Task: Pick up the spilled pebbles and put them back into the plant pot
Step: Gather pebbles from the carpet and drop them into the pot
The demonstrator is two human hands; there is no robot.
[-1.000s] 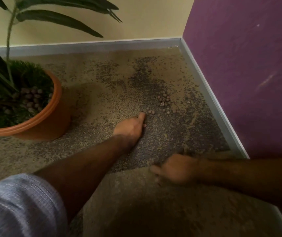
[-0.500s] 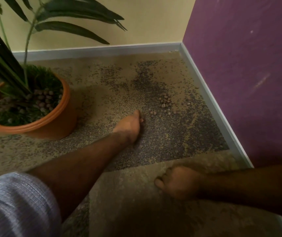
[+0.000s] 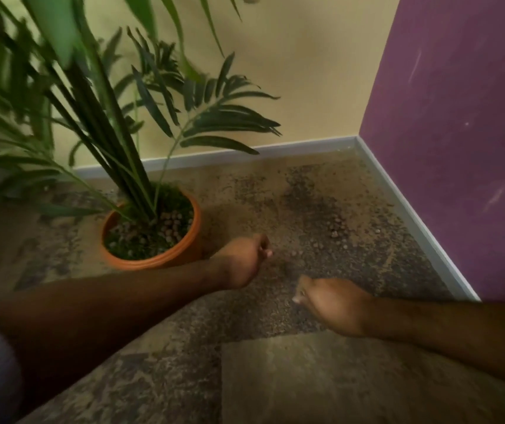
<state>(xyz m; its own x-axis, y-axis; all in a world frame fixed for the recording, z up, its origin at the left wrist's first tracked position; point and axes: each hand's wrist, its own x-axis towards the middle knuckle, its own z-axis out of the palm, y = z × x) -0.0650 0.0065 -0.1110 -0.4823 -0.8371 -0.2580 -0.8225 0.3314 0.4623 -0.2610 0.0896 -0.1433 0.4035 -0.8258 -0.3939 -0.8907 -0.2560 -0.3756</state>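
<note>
Left hand [image 3: 243, 261] sits beside the plant pot [image 3: 153, 261], fingers curled; contents can't be made out. Right hand [image 3: 335, 304] curled too, spilled pebbles [image 3: 335, 229] beyond.

Both fists curled above the floor [image 3: 275, 377]: left hand [image 3: 243, 260] beside the plant pot [image 3: 190, 240], spilled pebbles [image 3: 335, 229] beyond.

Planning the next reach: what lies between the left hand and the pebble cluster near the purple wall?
Head view: only speckled floor and stray pebbles between left hand and cluster.
</note>
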